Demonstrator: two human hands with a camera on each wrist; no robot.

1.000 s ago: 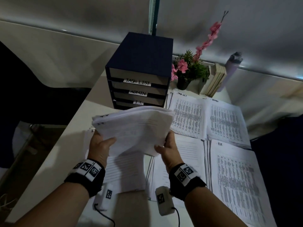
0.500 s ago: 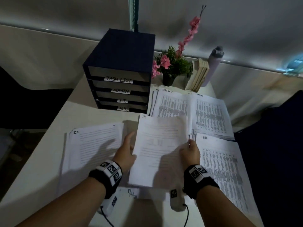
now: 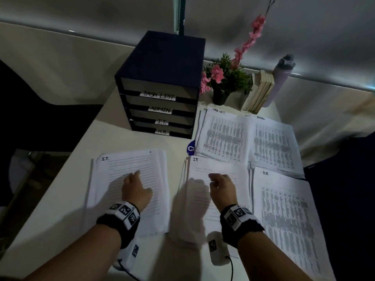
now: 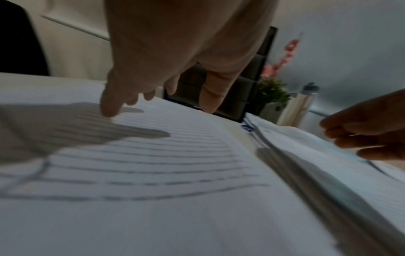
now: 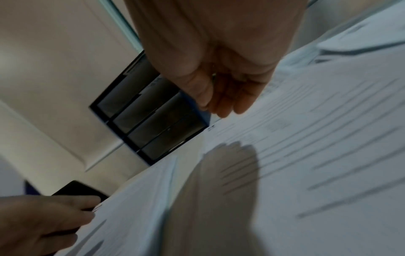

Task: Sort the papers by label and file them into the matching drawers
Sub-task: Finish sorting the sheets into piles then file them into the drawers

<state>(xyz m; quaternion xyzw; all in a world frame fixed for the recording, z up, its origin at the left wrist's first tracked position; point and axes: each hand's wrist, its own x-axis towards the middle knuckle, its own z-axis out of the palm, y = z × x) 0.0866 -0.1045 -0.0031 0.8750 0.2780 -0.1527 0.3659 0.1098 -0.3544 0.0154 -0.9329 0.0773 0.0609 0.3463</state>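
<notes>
A dark blue drawer unit (image 3: 160, 98) stands at the back of the table, labelled TASK LIST, ADMIN, I.T. and H.R. from top to bottom, all drawers closed. Two paper stacks marked I.T. lie in front: the left stack (image 3: 129, 179) under my left hand (image 3: 135, 183), the right stack (image 3: 219, 173) under my right hand (image 3: 220, 184). In the left wrist view my left hand (image 4: 153, 97) has straight fingers, one fingertip at the sheet. My right hand (image 5: 223, 100) hangs loosely curled and holds nothing. The Task List stack (image 3: 223, 134), Admin stack (image 3: 274, 142) and H.R. stack (image 3: 288, 220) lie to the right.
A potted plant with pink flowers (image 3: 225, 82), upright books (image 3: 259, 92) and a grey bottle (image 3: 282, 78) stand at the back right. A blue round sticker (image 3: 191, 148) shows between the stacks. The table edge runs down the left beside a dark chair.
The stack I held up in both hands has been laid on the table as the right I.T. stack and let go. My left hand moved left onto the other I.T. stack.
</notes>
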